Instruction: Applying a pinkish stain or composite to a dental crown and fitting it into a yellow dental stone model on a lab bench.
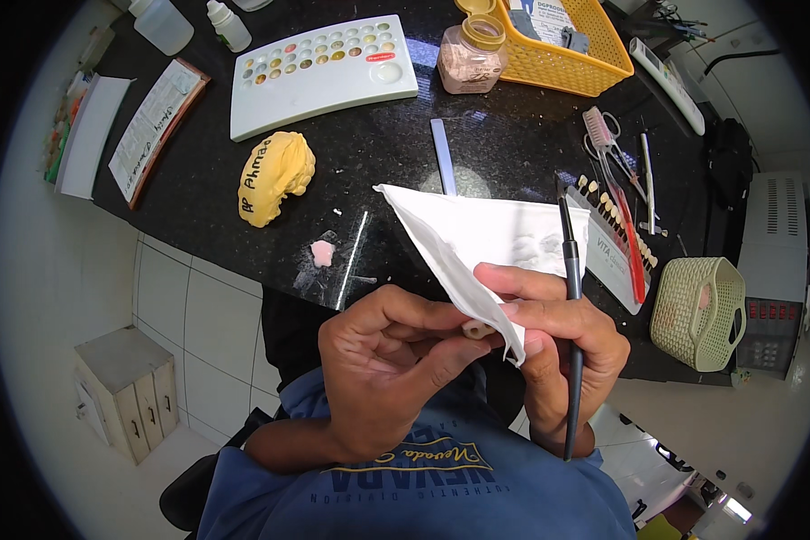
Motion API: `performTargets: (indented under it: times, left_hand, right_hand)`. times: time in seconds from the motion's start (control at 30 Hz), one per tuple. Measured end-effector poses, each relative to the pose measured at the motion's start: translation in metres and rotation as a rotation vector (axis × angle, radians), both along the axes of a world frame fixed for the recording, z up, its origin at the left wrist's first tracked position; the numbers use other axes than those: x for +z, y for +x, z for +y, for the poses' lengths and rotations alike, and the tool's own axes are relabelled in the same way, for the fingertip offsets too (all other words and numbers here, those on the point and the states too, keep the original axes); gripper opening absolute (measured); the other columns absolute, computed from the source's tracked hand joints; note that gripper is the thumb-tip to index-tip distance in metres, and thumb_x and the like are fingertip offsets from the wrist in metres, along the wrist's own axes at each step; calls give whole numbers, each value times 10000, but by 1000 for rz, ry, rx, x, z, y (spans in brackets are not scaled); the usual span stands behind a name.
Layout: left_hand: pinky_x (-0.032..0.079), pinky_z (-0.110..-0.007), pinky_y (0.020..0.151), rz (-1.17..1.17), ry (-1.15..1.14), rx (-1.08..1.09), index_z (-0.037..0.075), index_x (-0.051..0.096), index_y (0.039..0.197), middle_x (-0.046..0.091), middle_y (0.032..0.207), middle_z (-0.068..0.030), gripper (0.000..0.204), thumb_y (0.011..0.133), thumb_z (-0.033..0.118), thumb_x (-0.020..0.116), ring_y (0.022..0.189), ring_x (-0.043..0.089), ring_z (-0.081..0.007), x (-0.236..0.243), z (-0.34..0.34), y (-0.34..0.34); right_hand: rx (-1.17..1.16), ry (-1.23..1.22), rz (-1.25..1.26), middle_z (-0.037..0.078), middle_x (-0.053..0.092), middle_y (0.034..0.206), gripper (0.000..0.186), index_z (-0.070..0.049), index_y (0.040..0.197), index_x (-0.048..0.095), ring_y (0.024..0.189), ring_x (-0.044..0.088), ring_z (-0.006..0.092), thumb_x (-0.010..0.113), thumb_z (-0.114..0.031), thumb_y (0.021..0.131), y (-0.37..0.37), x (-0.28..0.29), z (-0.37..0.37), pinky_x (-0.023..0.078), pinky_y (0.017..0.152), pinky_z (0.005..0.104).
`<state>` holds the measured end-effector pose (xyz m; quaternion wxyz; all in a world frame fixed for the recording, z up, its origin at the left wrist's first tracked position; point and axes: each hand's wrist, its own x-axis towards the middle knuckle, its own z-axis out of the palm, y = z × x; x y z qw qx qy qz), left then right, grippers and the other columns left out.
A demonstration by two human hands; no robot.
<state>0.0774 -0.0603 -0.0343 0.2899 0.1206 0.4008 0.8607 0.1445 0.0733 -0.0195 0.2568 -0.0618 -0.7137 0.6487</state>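
Low in the centre of the frame we see our left hand point(382, 360), its fingers curled together and pinched on a small pale tooth-like piece point(479, 329), which sits between both hands just below the middle of the picture. Our right hand point(562, 346) has its fingers closed on a crumpled white tissue point(486, 238) that fans up toward the centre, and it also clamps a slim dark brush point(572, 297) standing nearly upright.

Beyond the hands lies a glossy black countertop point(477, 148). At left of centre on it rests a clear glass slab point(333, 261) with 1 soft pink dab point(322, 254). Above that sits a lumpy yellow dental cast point(277, 175). At centre right, a shade guide point(616, 238) shows a row of small tooth tabs, and a pale woven basket point(697, 310) stands at the right edge; we cannot tell its contents.

Farther up, a white palette tray point(319, 72) holds rows of round wells filled with muted powders. A glass jar point(471, 58) of pinkish powder stands open beside a yellow mesh basket point(567, 49) holding packets. At upper left are 2 white plastic bottles point(193, 22).
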Motion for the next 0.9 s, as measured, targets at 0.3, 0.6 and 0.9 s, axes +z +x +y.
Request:
performTargets:
  times: [0.3, 0.6, 0.9]
  left_hand:
    - [558, -318, 808, 347, -173, 90, -46, 521, 948, 606, 969, -249, 219, 771, -161, 580, 897, 649, -247, -4, -4, -3]
    - [582, -292, 680, 1022, -449, 272, 18, 501, 974, 599, 965, -222, 309, 744, -149, 622, 820, 664, -267, -12, -19, -21]
    - [582, -295, 657, 1134, -488, 343, 15, 507, 964, 609, 954, -212, 308, 733, -129, 652, 780, 666, -271, -16, -25, -28]
  right_hand:
    - [-274, 50, 69, 261, 623, 1018, 167, 69, 947, 587, 932, 613, 222, 557, -85, 891, -1, -1, 6, 454, 837, 301]
    - [-314, 634, -173, 209, 664, 848, 87, 62, 857, 620, 794, 663, 264, 613, 15, 784, 12, -3, 20, 497, 753, 308]
    - [-85, 835, -200, 166, 668, 874, 408, 29, 991, 639, 791, 647, 299, 675, -321, 784, 18, -6, 18, 517, 718, 353]
